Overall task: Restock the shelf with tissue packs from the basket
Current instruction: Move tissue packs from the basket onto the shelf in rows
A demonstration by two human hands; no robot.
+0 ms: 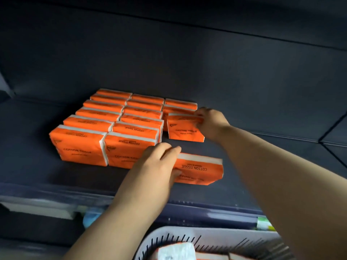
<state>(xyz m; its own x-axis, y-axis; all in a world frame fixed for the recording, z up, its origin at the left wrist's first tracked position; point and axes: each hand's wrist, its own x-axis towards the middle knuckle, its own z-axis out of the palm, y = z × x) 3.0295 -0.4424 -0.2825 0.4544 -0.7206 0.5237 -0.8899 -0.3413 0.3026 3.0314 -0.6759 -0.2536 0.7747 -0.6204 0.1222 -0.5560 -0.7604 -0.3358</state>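
Orange tissue packs (105,128) stand in tight rows on the dark shelf (262,166), two full rows on the left and a shorter third row on the right. My right hand (210,122) grips the top right corner of the front pack of that third row (185,131), which stands upright. My left hand (159,164) holds the left end of another orange pack (201,169), which lies nearer the shelf's front edge. A grey slotted basket (216,239) sits below at the bottom, with more packs (176,252) inside.
The shelf's front lip (56,194) carries a price strip, with a green tag (263,223) at the right. A lower shelf shows blurred goods (92,216). Bare shelf lies to the right of the rows and in front of them.
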